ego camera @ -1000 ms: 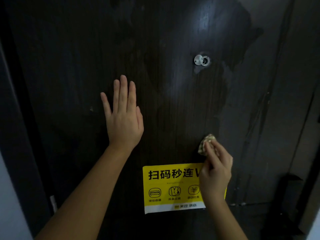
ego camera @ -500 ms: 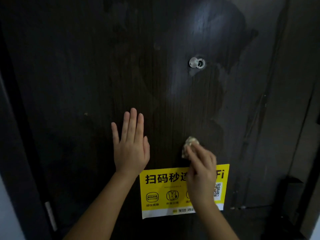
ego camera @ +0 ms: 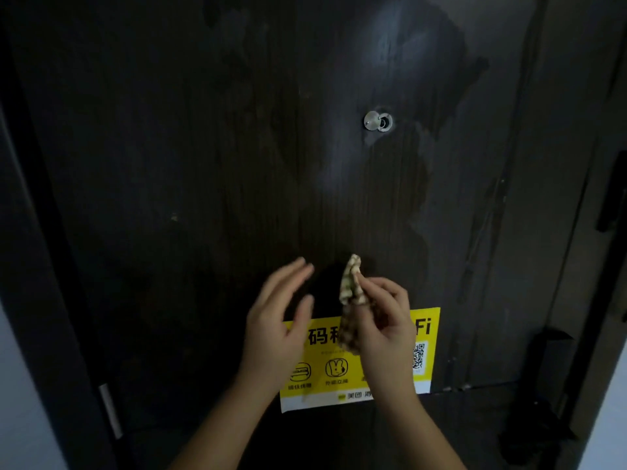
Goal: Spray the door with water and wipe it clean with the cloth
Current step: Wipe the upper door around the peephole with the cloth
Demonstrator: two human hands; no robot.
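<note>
A: Well, what is on the big dark wooden door (ego camera: 210, 164)?

B: Low down sits a bright yellow paper sticker with a white strip along its bottom (ego camera: 425, 368). It has black Chinese writing across the top. One sign that shows is "码", and at the right end are the letters "Fi". Under that are two little drawings in black rings. One looks like a bunny face. At the right side is a small square code. The white strip has a tiny yellow mark and the signs "美团".

A: Can all of the writing be read?

B: No. Both hands cover the middle part, and the small words under the drawings are too blurry.

A: Where is the cloth?

B: The small crumpled tan and white cloth (ego camera: 350, 283) is up in front of the door, just above the sticker's top edge. The right hand (ego camera: 383, 330) pinches it between thumb and fingers, and one corner pokes up. Whether the cloth touches the door cannot be told.

A: And the other hand?

B: The left hand (ego camera: 274, 320) holds nothing. Its fingers are spread loose and point up toward the cloth, just beside it. It looks blurry.

A: Is the door wet?

B: A big darker patch covers the middle and top of the door. Its edge runs down the right side, and the wood past it looks paler. A small round silver peephole (ego camera: 378, 121) sits inside the dark patch, well above the hands.
</note>
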